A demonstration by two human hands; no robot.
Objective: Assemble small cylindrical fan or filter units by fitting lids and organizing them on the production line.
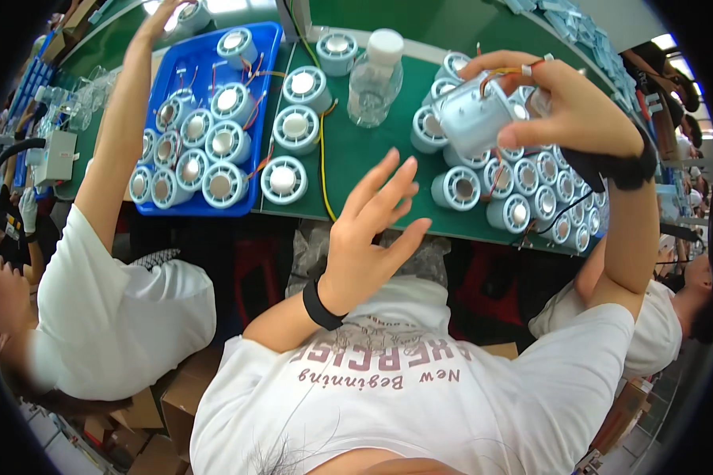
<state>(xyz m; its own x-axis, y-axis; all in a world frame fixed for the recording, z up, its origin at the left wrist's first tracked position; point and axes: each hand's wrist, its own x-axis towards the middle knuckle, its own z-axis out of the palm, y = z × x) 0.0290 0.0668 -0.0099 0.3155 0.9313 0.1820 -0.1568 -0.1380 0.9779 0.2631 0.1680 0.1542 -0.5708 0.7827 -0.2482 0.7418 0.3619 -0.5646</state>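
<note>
My right hand (577, 112), with a black strap at its wrist, grips a light-blue cylindrical motor housing (472, 117) between thumb and fingers. Thin yellow and red wires lie across its top. It is held above a cluster of similar light-blue housings (458, 188) on the green table. My left hand (366, 241), a black band on its wrist, hovers over the table's near edge with fingers spread and nothing in it. Ahead of it a single row of housings (284, 180) runs away from me, beside a yellow wire (323, 150).
A clear plastic bottle with a white cap (376, 77) stands mid-table. On the left, a blue tray (265, 95) holds several housings with wires. A co-worker's arm (120, 150) reaches past the tray. Another person (650, 324) sits at the right. Light-blue pieces (566, 32) lie far right.
</note>
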